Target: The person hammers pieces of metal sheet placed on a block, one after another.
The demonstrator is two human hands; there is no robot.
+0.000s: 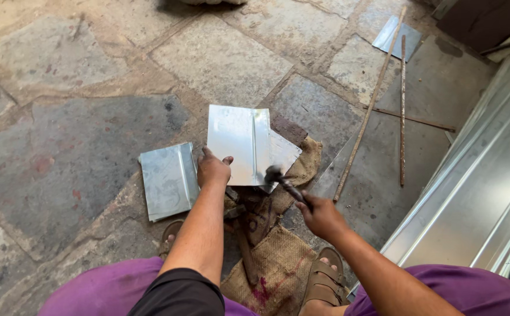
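I see left hand (213, 169) pressed flat on folded metal sheet (244, 144) | right hand (320, 215) fisted round hammer (284, 184) (head just right of left fingers) | I'd strike the seam squarely, fingers clear

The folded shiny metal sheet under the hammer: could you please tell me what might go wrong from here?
1. The left hand presses the folded shiny metal sheet close to where the dark-headed hammer in the right hand lands, so a stray blow could hit fingers.
2. The sheet's thin bare edges might cut the holding hand.
3. It rests on soft brown burlap sacking, so it may shift.
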